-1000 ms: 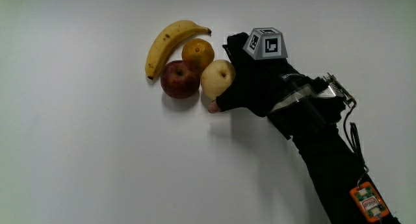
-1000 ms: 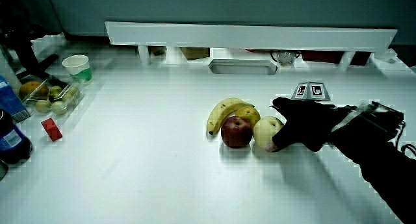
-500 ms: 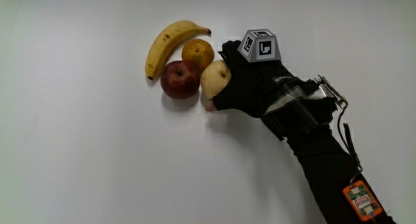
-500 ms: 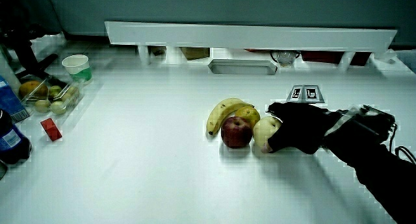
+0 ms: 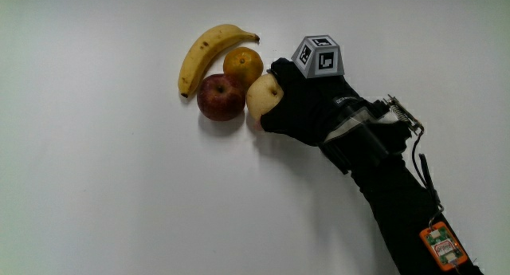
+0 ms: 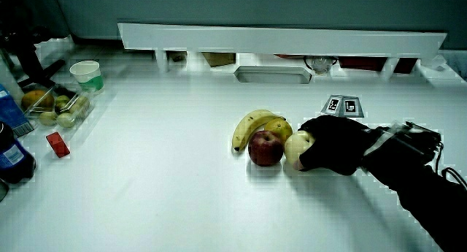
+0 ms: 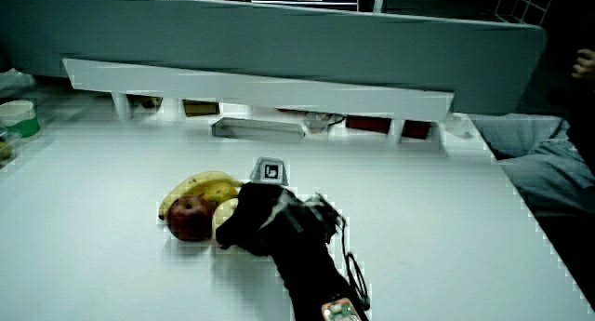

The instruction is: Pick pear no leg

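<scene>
The pale yellow pear (image 5: pixel 260 96) lies on the white table, touching a red apple (image 5: pixel 221 97) and close to an orange (image 5: pixel 242 64). A banana (image 5: pixel 203 53) curves around the apple and orange, farther from the person. The gloved hand (image 5: pixel 288 104) is wrapped around the pear on the side away from the apple, fingers curled over it. Its patterned cube (image 5: pixel 320 55) faces up. In both side views the pear (image 6: pixel 295 147) (image 7: pixel 224 218) rests on the table in the hand (image 6: pixel 330 144) (image 7: pixel 263 219). About half of the pear is hidden by the glove.
At the table's edge, away from the fruit, stand a paper cup (image 6: pixel 86 75), a clear box of small fruit (image 6: pixel 57 106), a red block (image 6: pixel 58 144) and a dark bottle (image 6: pixel 11 155). A metal tray (image 6: pixel 272 74) lies by the low partition (image 6: pixel 277 40).
The hand has closed further around the pear. The bare fingertip seen at the pear's near side earlier is now hidden. The pear and other fruit have not moved.
</scene>
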A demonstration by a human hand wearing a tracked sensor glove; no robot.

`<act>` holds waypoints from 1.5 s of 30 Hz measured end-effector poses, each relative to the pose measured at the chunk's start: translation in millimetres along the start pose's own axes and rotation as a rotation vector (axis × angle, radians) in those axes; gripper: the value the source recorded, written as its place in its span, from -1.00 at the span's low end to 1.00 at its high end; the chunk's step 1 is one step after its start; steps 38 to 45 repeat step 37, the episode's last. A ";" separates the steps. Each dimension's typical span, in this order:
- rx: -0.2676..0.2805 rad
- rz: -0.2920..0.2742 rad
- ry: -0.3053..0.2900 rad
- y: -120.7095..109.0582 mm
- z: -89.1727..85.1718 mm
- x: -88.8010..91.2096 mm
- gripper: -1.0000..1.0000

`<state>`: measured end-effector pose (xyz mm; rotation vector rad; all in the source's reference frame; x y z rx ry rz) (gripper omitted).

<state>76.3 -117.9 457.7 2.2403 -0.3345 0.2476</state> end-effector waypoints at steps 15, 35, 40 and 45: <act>0.078 0.033 -0.033 -17.3 16.8 -3.2 1.00; 0.114 0.079 -0.051 -82.8 56.8 9.1 1.00; 0.102 0.089 -0.058 -89.2 57.4 9.8 1.00; 0.102 0.089 -0.058 -89.2 57.4 9.8 1.00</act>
